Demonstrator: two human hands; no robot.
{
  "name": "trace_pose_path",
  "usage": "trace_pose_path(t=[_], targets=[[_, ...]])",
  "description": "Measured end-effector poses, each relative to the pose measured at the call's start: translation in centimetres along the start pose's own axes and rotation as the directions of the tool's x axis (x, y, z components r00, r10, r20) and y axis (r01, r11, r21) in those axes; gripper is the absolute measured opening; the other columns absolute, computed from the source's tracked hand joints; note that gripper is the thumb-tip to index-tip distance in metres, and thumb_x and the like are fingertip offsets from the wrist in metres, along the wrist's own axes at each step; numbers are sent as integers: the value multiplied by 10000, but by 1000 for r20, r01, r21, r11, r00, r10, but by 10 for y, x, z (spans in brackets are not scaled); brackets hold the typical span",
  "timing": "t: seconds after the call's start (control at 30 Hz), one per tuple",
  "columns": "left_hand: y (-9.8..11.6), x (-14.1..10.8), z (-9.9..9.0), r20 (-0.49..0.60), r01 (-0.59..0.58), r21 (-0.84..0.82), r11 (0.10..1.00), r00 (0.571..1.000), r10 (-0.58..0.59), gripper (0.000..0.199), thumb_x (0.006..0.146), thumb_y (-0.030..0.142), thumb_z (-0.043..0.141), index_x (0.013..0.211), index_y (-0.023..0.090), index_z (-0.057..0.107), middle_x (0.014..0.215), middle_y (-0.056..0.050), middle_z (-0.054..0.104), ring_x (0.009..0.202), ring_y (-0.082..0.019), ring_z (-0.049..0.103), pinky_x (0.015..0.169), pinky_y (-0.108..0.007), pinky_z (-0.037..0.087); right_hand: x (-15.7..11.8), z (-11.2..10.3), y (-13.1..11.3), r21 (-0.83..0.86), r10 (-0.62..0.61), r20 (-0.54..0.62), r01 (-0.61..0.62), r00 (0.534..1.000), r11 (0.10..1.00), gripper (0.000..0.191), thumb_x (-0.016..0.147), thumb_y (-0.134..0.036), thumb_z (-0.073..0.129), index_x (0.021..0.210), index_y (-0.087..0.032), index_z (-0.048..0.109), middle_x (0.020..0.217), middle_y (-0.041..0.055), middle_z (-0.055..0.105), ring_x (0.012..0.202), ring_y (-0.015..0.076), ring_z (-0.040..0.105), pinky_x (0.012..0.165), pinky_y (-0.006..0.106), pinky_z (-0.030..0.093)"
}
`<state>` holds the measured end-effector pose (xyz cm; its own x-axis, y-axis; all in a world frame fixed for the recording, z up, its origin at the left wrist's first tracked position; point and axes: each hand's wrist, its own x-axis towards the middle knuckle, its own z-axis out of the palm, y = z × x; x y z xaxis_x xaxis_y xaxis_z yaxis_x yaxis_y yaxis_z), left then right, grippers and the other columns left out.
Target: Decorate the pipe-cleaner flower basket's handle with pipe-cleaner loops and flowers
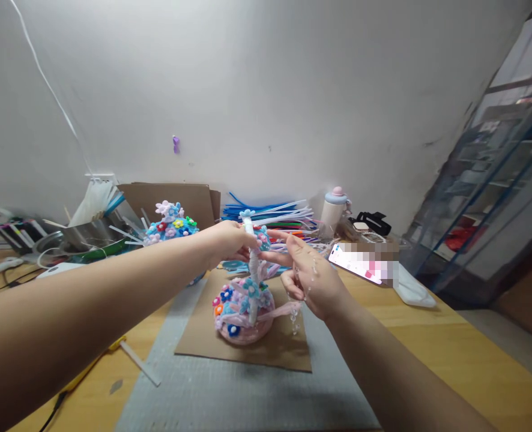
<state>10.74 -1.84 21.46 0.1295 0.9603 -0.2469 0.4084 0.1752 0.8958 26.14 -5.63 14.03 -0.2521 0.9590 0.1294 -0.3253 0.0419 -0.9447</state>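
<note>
A craft piece has a round pink base (244,331) covered with small colourful fuzzy flowers, and a white wrapped stem (253,267) rises from it. It stands on a piece of brown cardboard (288,351). My left hand (232,241) has its fingers closed round the upper stem, just below a light blue flower (247,213) at the top. To the right, my right hand (308,270) reaches its index and middle fingers to a blue-and-red flower cluster (262,238) beside the stem; its other fingers are curled. A strand of clear beads (295,318) hangs by the right hand.
A grey mat (158,402) lies under the cardboard. Behind stand another flowered piece (176,222), blue and white pipe cleaners (270,210) and a bottle (333,213). A phone (356,264) lies at right, a metal bowl (88,231) and markers (20,237) at left.
</note>
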Motion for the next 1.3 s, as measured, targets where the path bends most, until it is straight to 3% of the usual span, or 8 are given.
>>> trace_pose_path(t=[0.1, 0.47, 0.7, 0.9, 1.23, 1.3], targets=[[0, 0, 0, -41, 46, 5, 999, 998, -45, 174, 666, 94, 658, 604, 173, 517, 526, -7, 576, 557, -137, 593, 607, -257, 508, 0, 1, 0, -3, -1, 1, 1, 1000, 1000, 391, 979, -446, 363, 1262, -238, 534, 1000, 126, 705, 277, -8, 321, 297, 158, 211], [-1, -2, 0, -58, 43, -4, 999, 997, -44, 222, 627, 69, 671, 598, 179, 481, 566, -9, 590, 655, -166, 640, 641, -264, 504, 0, 4, 2, -6, -29, 18, 29, 999, 1000, 379, 965, -446, 404, 1233, -225, 558, 973, 112, 701, 304, -4, 310, 308, 172, 205], [-12, -6, -12, 45, -17, -90, 996, 999, 21, 168, 672, 172, 726, 650, 175, 560, 580, 29, 588, 603, -104, 591, 681, -234, 485, 0, 2, 0, 11, 3, 7, -3, 1000, 1000, 387, 962, -454, 399, 1242, -234, 550, 959, 107, 696, 313, 10, 333, 321, 183, 216], [-23, -5, -22, 194, -84, -179, 980, 974, 119, 210, 648, 265, 781, 714, 186, 599, 727, 7, 675, 729, -124, 635, 788, -258, 481, 3, -3, -3, -23, -9, 28, 10, 1000, 1000, 386, 970, -463, 384, 1235, -231, 543, 983, 112, 706, 304, -5, 330, 332, 171, 206], [-21, -14, -29, 127, -107, -106, 989, 985, 120, 274, 689, 326, 741, 855, 178, 580, 870, -31, 670, 816, -139, 656, 855, -285, 482, 15, -18, -33, -154, -166, 2, 164, 986, 974, 363, 937, -485, 448, 1130, -204, 574, 1033, 107, 710, 332, 9, 342, 335, 201, 208], [-21, -12, -32, 66, -122, -63, 991, 990, 126, 293, 709, 356, 717, 892, 178, 573, 898, -46, 666, 832, -153, 652, 822, -295, 494, 21, -21, -42, -162, -167, -5, 164, 986, 973, 336, 948, -459, 432, 1109, -199, 572, 1029, 112, 712, 326, 14, 336, 336, 206, 211]])
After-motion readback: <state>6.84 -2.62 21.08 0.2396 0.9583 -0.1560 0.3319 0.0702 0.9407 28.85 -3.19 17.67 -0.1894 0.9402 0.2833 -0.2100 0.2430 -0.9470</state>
